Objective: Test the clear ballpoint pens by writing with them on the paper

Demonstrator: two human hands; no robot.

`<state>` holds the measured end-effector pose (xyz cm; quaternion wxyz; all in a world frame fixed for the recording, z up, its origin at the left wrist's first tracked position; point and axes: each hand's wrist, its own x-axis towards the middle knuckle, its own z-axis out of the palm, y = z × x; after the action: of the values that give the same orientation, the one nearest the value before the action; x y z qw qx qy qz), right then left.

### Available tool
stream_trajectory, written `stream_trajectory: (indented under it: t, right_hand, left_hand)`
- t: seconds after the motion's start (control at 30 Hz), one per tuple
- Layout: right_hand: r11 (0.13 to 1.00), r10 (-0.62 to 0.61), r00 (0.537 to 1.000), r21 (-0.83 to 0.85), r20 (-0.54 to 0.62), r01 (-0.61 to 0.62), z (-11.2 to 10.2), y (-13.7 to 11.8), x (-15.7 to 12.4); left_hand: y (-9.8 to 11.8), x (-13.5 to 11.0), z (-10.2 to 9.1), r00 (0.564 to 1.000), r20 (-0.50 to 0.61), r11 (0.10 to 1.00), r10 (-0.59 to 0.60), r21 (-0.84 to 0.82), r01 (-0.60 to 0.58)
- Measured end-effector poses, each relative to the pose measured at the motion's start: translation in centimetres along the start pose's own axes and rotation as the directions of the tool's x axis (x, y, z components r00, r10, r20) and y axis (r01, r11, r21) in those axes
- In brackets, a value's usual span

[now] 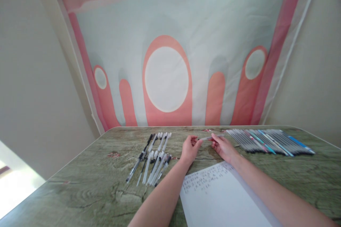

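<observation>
A slim, see-through pen (206,138) is held level above the table between my two hands. My left hand (191,150) pinches its left end, which looks dark. My right hand (223,147) has thumb and fingers closed on its right part. Just below the hands lies a white sheet of paper (223,198) with rows of dark handwriting across its top. My right forearm covers part of the sheet's right side. Whether the pen is a whole one or only part of one is too small to tell.
Right of my hands, a neat row of many grey pens (269,142), with some blue, teal and pink ones, lies side by side. On the left are looser clear and black pens (154,166). Behind the wood-patterned table (87,184) hangs a pink-and-grey printed cloth (199,21).
</observation>
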<state>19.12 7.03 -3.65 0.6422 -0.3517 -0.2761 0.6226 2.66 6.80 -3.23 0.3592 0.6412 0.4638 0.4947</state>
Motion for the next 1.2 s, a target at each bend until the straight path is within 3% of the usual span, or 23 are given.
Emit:
stream_trajectory:
  t: [0.17,0.33,0.63,0.77,0.93,1.2]
  right_hand:
    - [1.000,-0.003,1.000,-0.015,0.023,0.004,0.12,-0.04,-0.11]
    - [1.000,-0.021,0.999,-0.021,0.032,0.022,0.04,0.07,-0.09]
    - [1.000,-0.019,1.000,0.013,0.021,0.018,-0.15,0.23,0.13]
    - [1.000,-0.009,1.000,0.015,0.009,0.009,-0.22,0.26,0.25]
    - [1.000,-0.003,1.000,-0.003,0.020,0.003,-0.16,0.20,0.15]
    - [1.000,-0.016,0.999,-0.021,0.033,0.017,0.09,-0.12,-0.24]
  left_hand:
    - [-0.25,0.12,0.01,0.993,0.059,0.994,-0.106,0.024,0.105]
    - [-0.24,0.12,-0.19,0.992,0.115,0.998,-0.048,0.055,0.042]
    - [0.30,-0.08,-0.44,0.997,0.047,0.996,0.060,0.056,-0.063]
    - [0.29,0.13,-0.29,1.000,0.023,1.000,-0.014,-0.009,0.015]
    - [-0.09,0.20,-0.13,0.993,0.055,0.994,-0.107,0.031,0.106]
    - [-0.12,0.12,-0.45,0.993,0.115,0.990,0.018,0.139,-0.034]
